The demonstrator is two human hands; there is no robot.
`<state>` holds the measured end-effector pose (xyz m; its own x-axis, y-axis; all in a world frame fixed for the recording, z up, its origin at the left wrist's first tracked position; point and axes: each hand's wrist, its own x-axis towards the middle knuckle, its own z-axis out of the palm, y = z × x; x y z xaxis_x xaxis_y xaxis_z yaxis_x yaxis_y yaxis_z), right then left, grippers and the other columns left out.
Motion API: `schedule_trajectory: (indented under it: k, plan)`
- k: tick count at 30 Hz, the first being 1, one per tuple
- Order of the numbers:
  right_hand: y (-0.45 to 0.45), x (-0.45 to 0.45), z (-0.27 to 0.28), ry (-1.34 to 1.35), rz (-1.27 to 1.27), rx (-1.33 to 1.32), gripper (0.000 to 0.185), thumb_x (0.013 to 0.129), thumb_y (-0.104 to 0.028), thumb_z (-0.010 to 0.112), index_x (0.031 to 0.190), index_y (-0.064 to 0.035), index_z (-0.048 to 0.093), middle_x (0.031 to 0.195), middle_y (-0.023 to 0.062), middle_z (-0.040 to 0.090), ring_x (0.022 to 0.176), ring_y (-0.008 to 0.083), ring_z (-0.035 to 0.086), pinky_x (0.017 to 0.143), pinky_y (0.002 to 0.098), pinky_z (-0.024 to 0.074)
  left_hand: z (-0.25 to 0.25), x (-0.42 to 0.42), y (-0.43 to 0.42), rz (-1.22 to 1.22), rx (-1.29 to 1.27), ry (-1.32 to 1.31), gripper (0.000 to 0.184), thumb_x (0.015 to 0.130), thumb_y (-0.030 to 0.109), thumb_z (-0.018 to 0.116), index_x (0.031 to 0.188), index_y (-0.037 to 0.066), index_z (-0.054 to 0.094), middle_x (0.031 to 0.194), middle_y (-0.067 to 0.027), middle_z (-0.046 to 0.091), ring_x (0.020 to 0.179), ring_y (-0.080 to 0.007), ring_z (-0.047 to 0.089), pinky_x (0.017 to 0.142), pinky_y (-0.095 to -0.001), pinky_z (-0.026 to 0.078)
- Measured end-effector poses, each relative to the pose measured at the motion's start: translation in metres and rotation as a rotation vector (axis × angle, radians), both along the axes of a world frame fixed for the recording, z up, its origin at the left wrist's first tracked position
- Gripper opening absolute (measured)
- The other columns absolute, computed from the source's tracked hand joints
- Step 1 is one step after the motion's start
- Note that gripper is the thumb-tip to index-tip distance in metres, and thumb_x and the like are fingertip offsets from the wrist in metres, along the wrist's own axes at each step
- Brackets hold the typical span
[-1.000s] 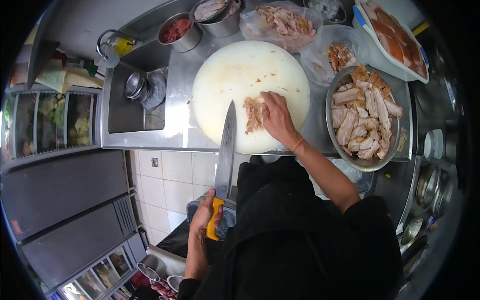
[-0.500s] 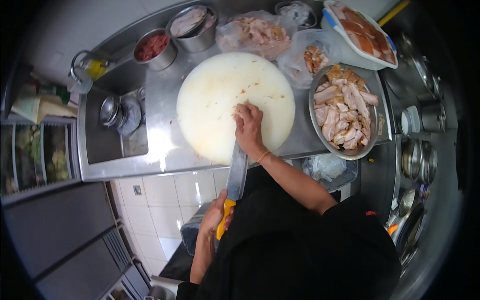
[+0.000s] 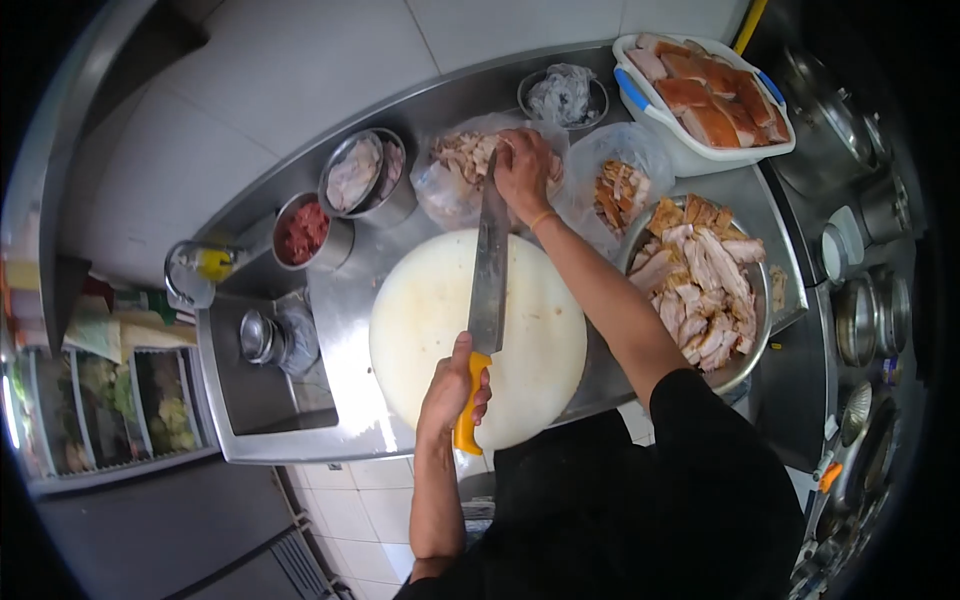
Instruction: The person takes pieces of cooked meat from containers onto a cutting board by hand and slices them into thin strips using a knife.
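My left hand [image 3: 447,395] grips the yellow handle of a long kitchen knife [image 3: 488,285]. Its broad blade points away from me above the round white cutting board [image 3: 415,320], the tip close to my other hand. My right hand [image 3: 526,175] is over a clear plastic bag [image 3: 440,203] of pale chopped meat [image 3: 466,153]. The fingers of that hand are bent and together, and whatever they hold is hidden. A few small brown scraps lie on the board.
Right of the board stand a steel bowl of sliced pork [image 3: 705,290], a bag of browned pieces [image 3: 622,192] and a white tub of meat slabs [image 3: 700,95]. Steel pots of raw red meat [image 3: 303,232] and pale meat [image 3: 355,175] sit left, near a sink [image 3: 265,400].
My right hand has moved from the board to the plastic bag behind it. The knife has risen forward in my left hand, from the counter's edge to above the board. The view has shifted.
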<state>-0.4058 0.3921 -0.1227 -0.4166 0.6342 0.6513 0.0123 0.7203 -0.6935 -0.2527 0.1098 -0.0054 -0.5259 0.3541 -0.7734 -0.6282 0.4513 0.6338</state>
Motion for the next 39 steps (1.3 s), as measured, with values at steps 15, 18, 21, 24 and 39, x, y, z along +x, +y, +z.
schedule_trajectory:
  k: [15, 18, 21, 24, 39]
  plan:
    - [0.042, -0.002, 0.010, -0.225, 0.188, -0.034, 0.022, 0.082, -0.005, 0.065, 0.103, -0.0041, 0.073, 0.102, 0.0147, 0.071, 0.101, 0.0352, 0.065, 0.091, 0.0463, 0.0524, -0.009, 0.067, -0.053, 0.274, -0.278, 0.048, 0.069, 0.106, 0.064, 0.033, 0.079, 0.004, 0.054, 0.048, -0.0067, 0.045, 0.034, -0.0185, 0.042, 0.036, -0.0308, 0.036]
    - [0.028, 0.048, 0.021, -0.050, 0.242, -0.099, 0.016, 0.082, -0.004, 0.069, 0.097, -0.0070, 0.075, 0.099, 0.0122, 0.073, 0.099, 0.0338, 0.067, 0.089, 0.0441, 0.0542, -0.009, 0.076, -0.069, 0.295, -0.292, 0.042, 0.068, 0.106, 0.064, 0.034, 0.081, 0.004, 0.053, 0.048, -0.0065, 0.045, 0.035, -0.0182, 0.042, 0.035, -0.0304, 0.035]
    - [0.048, 0.143, 0.026, -0.076, -0.009, -0.005, 0.019, 0.081, -0.003, 0.070, 0.099, -0.0071, 0.076, 0.105, 0.0122, 0.075, 0.102, 0.0330, 0.068, 0.092, 0.0414, 0.0542, -0.013, 0.083, -0.088, 0.304, -0.277, 0.044, 0.067, 0.105, 0.064, 0.035, 0.082, 0.004, 0.053, 0.049, -0.0062, 0.046, 0.035, -0.0179, 0.043, 0.034, -0.0297, 0.035]
    - [0.099, 0.255, 0.025, -0.512, -0.178, -0.067, 0.034, 0.081, -0.009, 0.072, 0.115, -0.0098, 0.075, 0.122, 0.0166, 0.070, 0.117, 0.0353, 0.062, 0.104, 0.0418, 0.0483, -0.024, 0.088, -0.114, 0.276, -0.217, 0.054, 0.067, 0.106, 0.064, 0.036, 0.081, 0.004, 0.053, 0.049, -0.0060, 0.046, 0.035, -0.0180, 0.044, 0.033, -0.0297, 0.035]
    - [0.013, 0.369, 0.028, -1.349, -0.212, -0.190, 0.054, 0.073, -0.039, 0.082, 0.112, -0.0039, 0.070, 0.109, 0.0188, 0.071, 0.108, 0.0370, 0.067, 0.095, 0.0417, 0.0550, -0.044, 0.116, -0.165, 0.158, -0.038, 0.129, 0.070, 0.104, 0.068, 0.036, 0.079, 0.004, 0.053, 0.051, -0.0062, 0.047, 0.035, -0.0181, 0.046, 0.035, -0.0294, 0.038]
